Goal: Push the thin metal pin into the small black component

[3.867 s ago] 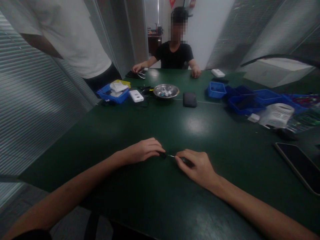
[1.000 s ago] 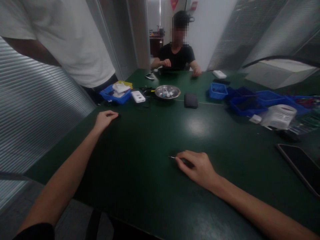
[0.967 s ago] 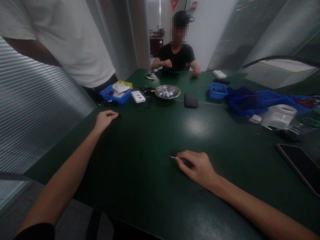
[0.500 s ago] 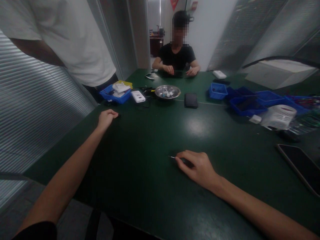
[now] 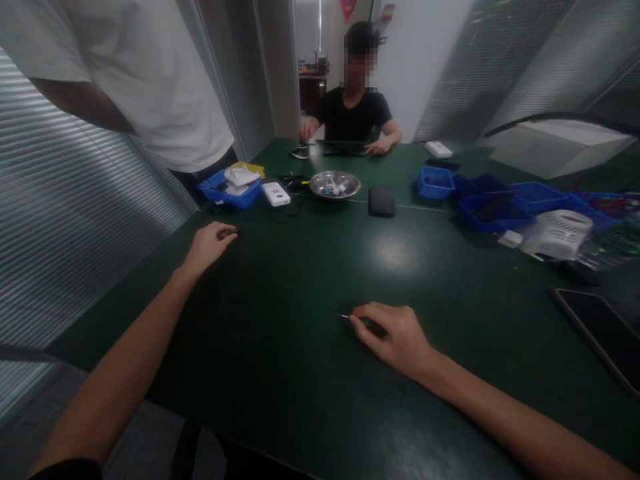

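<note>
My left hand (image 5: 207,245) rests at the table's left side, its thumb and fingers closed on a small dark object (image 5: 230,232) whose kind I cannot make out. My right hand (image 5: 393,330) lies on the green table (image 5: 280,293) near the middle, fingers curled in a pinch. From its fingertips a thin, shiny metal tip (image 5: 343,315) sticks out to the left; the rest of that tool is hidden in the hand. Beyond my left hand are a blue bin (image 5: 225,193) with white and yellow things in it and a white device (image 5: 277,194).
A metal dish (image 5: 334,195) with small parts stands at the back middle, a black square box (image 5: 381,202) beside it. Blue bins (image 5: 436,183) and a phone (image 5: 600,333) are at the right. A co-worker (image 5: 355,117) sits opposite; another person (image 5: 150,87) stands at the left.
My left hand has shifted slightly and turned, so the dark object between its fingers shows more. My right hand stays put. The seated co-worker's hand has moved to the papers at the left.
</note>
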The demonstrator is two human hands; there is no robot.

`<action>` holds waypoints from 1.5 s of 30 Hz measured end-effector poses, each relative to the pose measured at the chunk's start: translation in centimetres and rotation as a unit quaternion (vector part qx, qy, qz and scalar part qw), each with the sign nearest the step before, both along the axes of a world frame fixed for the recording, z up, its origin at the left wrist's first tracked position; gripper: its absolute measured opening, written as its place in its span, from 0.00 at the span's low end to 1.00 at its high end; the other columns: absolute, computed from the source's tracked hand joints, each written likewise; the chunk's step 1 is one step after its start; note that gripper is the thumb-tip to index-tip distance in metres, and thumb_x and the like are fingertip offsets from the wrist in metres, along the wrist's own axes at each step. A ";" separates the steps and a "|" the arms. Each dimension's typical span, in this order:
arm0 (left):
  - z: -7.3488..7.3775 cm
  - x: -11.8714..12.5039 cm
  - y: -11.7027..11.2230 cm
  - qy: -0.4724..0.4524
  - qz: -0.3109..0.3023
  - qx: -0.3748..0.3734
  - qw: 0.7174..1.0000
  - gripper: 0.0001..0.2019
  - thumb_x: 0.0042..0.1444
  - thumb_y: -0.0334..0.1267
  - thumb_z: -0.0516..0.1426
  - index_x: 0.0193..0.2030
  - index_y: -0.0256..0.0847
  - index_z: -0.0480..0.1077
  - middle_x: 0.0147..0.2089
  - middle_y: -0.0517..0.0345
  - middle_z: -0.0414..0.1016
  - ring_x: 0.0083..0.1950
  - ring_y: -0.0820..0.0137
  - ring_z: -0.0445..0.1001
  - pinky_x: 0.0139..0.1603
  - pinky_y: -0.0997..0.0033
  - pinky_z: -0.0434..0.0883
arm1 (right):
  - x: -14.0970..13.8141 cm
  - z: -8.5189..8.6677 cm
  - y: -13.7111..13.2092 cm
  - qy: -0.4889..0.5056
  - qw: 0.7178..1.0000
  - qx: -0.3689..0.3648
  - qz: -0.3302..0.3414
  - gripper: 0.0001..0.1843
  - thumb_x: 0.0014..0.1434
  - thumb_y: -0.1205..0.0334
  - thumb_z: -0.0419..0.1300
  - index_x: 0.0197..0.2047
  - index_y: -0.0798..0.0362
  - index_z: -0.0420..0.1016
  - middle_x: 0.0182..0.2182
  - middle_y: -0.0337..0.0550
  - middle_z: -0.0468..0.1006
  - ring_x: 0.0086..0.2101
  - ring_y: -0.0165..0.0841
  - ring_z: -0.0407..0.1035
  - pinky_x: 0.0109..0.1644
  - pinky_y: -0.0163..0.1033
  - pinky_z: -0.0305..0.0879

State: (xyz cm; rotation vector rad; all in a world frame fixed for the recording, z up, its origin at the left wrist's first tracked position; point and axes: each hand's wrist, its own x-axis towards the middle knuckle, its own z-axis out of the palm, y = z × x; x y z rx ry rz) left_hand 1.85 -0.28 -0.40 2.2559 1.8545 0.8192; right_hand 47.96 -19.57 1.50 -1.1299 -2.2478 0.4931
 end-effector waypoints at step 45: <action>2.1 21.1 -13.3 -0.050 -0.433 -0.121 0.892 0.09 0.67 0.38 0.59 0.51 0.41 0.75 0.48 0.52 0.77 0.50 0.62 0.71 0.52 0.62 0.66 | -0.8 -0.5 0.7 -0.039 0.999 0.020 -0.027 0.12 0.70 0.59 0.56 0.40 0.52 0.81 0.28 0.40 0.77 0.25 0.29 0.70 0.30 0.34 0.60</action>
